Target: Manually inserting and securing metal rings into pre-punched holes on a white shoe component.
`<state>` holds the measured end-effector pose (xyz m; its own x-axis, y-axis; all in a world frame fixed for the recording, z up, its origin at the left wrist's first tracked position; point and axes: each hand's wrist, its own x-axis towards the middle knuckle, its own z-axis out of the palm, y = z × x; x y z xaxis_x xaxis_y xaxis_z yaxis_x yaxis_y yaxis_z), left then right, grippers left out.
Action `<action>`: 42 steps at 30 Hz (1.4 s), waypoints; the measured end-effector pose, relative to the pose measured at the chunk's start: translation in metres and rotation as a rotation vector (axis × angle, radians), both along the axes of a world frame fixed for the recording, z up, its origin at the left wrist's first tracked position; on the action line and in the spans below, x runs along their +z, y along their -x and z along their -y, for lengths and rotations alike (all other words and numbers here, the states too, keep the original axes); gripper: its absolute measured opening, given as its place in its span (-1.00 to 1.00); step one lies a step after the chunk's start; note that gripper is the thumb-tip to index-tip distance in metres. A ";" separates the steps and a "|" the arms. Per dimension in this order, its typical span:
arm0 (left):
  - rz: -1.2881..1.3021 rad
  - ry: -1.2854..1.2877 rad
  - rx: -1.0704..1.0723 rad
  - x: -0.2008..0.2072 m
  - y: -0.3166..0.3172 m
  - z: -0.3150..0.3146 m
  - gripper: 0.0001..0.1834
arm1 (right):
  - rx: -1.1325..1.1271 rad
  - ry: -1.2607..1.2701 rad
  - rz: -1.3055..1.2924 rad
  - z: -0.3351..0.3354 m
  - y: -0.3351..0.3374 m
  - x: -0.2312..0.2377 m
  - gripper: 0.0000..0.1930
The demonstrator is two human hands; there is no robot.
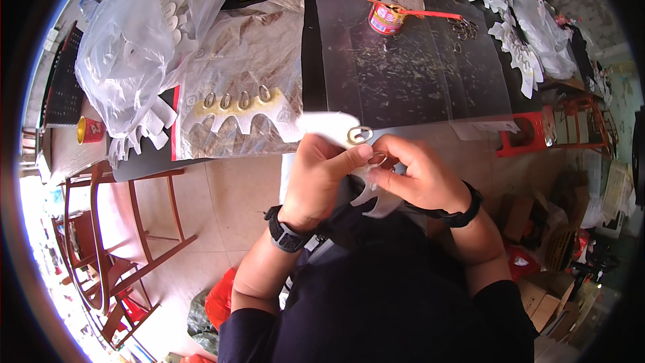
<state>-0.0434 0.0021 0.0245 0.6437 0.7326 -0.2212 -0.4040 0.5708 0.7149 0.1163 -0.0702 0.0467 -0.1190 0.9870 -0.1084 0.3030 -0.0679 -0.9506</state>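
Note:
My left hand (314,173) pinches a white scalloped strip (327,122) between thumb and fingers, in front of the table edge. An oval metal ring (361,136) lies on this strip, just beyond my left thumb. My right hand (418,173) is closed, its thumb and fingers at a second metal ring (379,158) beside the left thumb tip. Part of the strip hangs below both hands, and the fingers hide its middle. On the table to the left, another scalloped strip (250,126) with a yellowish band carries several oval metal rings along its upper edge.
That strip rests on a brown, plastic-covered sheet (269,33). A clear bag (131,47) of white pieces stands far left. A tin can (385,20) with a red-handled tool sits on the dark mat (416,74), near loose rings (462,29). A red stool (521,136) stands right.

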 end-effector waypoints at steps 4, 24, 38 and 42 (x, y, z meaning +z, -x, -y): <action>0.057 -0.059 -0.019 0.007 -0.008 -0.008 -0.23 | -0.460 0.036 -0.501 -0.003 0.000 -0.007 -0.82; -1.029 -1.957 -0.261 0.001 -0.076 -0.101 -0.63 | -0.427 -0.451 0.467 -0.003 -0.064 -0.022 -0.74; -0.840 -1.291 0.016 -0.061 -0.090 -0.088 -0.85 | -0.074 -0.381 0.384 -0.087 -0.087 -0.055 -0.74; -0.865 -1.111 -0.031 -0.058 -0.091 -0.087 -0.86 | -0.061 -0.306 0.361 -0.089 -0.088 -0.053 -0.75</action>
